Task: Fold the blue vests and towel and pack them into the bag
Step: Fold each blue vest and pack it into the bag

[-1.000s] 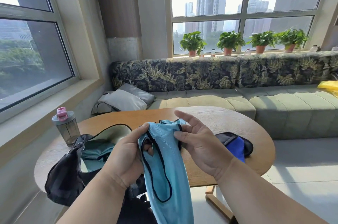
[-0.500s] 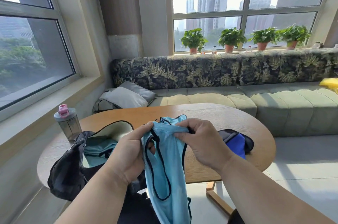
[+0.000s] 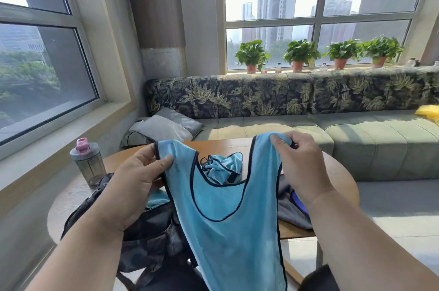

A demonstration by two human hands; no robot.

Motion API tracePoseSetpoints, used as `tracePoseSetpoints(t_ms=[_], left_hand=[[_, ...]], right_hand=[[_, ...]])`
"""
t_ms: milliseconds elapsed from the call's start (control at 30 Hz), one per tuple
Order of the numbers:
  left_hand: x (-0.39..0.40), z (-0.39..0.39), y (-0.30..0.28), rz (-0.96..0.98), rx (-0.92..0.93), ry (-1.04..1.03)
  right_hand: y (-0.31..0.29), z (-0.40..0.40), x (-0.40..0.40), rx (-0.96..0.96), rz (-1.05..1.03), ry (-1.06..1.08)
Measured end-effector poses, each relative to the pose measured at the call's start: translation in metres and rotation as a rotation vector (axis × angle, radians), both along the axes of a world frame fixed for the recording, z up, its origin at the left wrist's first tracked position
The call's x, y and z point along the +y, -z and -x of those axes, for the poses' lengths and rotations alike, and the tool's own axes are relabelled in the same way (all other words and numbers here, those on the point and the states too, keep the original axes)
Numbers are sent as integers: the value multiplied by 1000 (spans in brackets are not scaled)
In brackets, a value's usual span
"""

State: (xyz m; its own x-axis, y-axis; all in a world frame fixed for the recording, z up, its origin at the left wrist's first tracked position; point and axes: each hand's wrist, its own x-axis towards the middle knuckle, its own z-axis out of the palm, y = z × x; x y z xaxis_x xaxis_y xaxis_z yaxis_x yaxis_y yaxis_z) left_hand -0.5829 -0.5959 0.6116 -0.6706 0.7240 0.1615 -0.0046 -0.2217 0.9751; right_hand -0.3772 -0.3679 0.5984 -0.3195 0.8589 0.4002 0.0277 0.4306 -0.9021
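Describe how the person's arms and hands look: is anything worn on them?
Both forearms are bare up to the bottom edge of the picture, with no sleeve in sight. The left hand and the right hand have no gloves, and no ring, watch or bracelet shows. The nails are short and unpainted.

A round wooden table [image 3: 337, 172] carries a black bag [image 3: 152, 226], a water bottle [image 3: 88, 160], a crumpled blue vest [image 3: 223, 167] and a grey towel [image 3: 292, 212]

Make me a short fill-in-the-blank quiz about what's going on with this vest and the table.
1. Each hand pinches one ____ strap of the light blue vest.
2. The bottle has a ____ cap.
3. A second vest lies crumpled on the ____.
4. On the sill stand ____ potted plants.

Missing words: shoulder; pink; table; four
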Motion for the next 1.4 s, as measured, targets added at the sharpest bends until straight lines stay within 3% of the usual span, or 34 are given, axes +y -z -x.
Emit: tracePoseSetpoints(t_ms=[100,233,333,467,633,733,900,1067,1100,1233,1300,1400], left_hand=[[1,0,2,-150,-124,91],[15,-20,4,-172,-195,195],[26,-34,9,-145,-215,245],[36,-42,18,-97,-152,245],[34,-44,19,78,206,14],[31,-37,18,79,359,-159],[28,-38,15,-93,162,-30],[32,-33,22,-90,127,-220],[33,-32,23,-45,157,-280],[37,-37,26,123,314,-539],[39,-48,25,178,386,-564],[49,-67,30,196,392,-449]], right_hand=[[-4,-6,2,8,37,-11],[-7,-9,-18,-18,181,-443],[2,0,-32,56,502,-852],[16,11,-39,196,696,-1014],[22,14,-38,320,736,-1038],[21,13,-34,371,753,-1084],[22,12,-30,406,755,-1111],[13,8,-31,427,757,-1072],[10,8,-33,375,719,-1007],[4,10,-39,-136,296,-536],[0,11,-45,-210,187,-418],[1,18,-56,-277,136,-407]])
